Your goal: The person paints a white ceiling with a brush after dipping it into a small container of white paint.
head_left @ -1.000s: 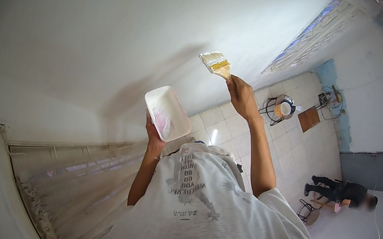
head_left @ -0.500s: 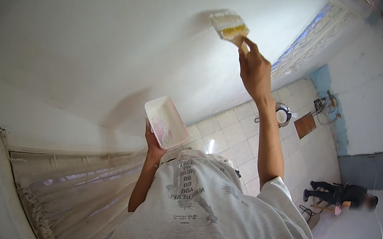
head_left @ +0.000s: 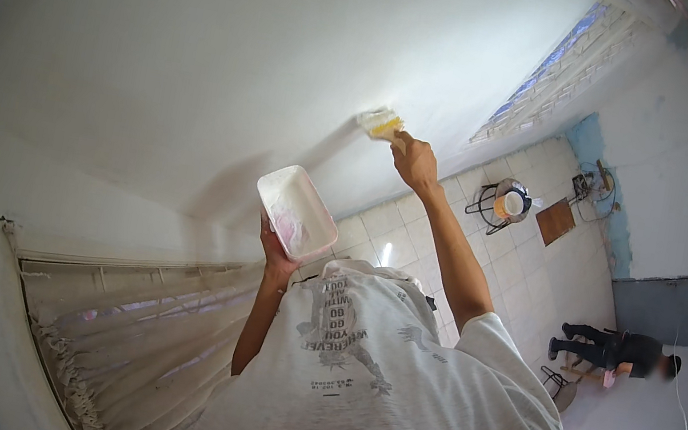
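Brush (head_left: 382,125), gripped in right hand (head_left: 417,165) right of tub (head_left: 310,203), wants even strokes; left hand (head_left: 276,253) clasps tub, best held level.

I see light pooling on the white wall (head_left: 251,65); shadows fall left of the brush (head_left: 384,123) (slightly blurred) and tub (head_left: 302,208), floor tiles (head_left: 386,253) glare, and straight edges bow toward black corners.

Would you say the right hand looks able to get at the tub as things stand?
Probably yes: the left hand holds the tub with its open side uncovered, and nothing visible stands between it and the right hand, though that hand grips a brush.
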A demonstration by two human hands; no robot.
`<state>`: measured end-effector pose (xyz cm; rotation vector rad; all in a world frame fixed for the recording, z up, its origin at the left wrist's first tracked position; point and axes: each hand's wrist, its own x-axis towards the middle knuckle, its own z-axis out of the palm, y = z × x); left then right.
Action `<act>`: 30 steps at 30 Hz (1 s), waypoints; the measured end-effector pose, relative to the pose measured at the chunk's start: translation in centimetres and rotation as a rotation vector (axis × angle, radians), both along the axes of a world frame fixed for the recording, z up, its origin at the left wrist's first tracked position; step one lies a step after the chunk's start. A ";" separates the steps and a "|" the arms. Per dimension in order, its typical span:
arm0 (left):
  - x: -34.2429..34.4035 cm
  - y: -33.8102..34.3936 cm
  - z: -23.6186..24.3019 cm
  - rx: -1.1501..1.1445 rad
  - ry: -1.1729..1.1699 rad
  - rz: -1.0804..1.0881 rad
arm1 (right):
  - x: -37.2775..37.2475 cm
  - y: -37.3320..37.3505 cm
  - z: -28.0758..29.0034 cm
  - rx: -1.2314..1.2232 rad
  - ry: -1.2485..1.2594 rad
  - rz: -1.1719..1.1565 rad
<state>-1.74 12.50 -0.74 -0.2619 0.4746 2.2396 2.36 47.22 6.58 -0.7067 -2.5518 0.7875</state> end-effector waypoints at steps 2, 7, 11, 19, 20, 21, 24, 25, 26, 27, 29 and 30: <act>0.0 0.1 0.3 0.014 0.011 -0.026 | 0.6 0.1 0.1 -0.026 -0.069 0.042; 0.1 1.0 1.8 0.030 -0.038 -0.063 | -0.4 2.1 9.2 0.104 0.295 0.090; -0.1 0.5 0.1 -0.028 -0.011 -0.066 | -1.1 -0.6 22.3 0.209 0.483 0.062; 0.2 -0.2 -0.9 0.002 -0.010 -0.015 | -3.7 -1.8 15.4 0.217 0.474 -0.006; 0.3 -0.3 -0.7 0.008 -0.005 -0.014 | -4.2 -1.3 11.1 0.298 0.454 0.005; 0.5 -0.5 -0.5 -0.036 0.007 0.030 | -4.0 -1.7 7.9 0.243 0.377 0.003; 1.0 -0.7 1.1 -0.082 0.001 0.082 | -2.3 -2.9 2.6 0.019 0.095 -0.018; 0.8 -1.0 0.4 -0.069 -0.001 0.076 | -1.8 -2.7 1.0 -0.053 0.002 -0.013; 0.7 -1.2 0.0 -0.058 -0.003 0.070 | -1.3 -2.2 -0.5 -0.051 0.003 -0.013; 0.6 -1.0 0.1 -0.054 -0.001 0.063 | -0.9 -1.5 -1.8 -0.055 -0.062 0.012; 0.1 -0.7 0.4 -0.006 -0.016 0.052 | -1.3 -1.2 -0.8 -0.053 -0.117 0.044; -0.1 -0.6 0.6 -0.002 -0.010 0.048 | -1.5 -0.6 -0.1 -0.036 -0.012 0.034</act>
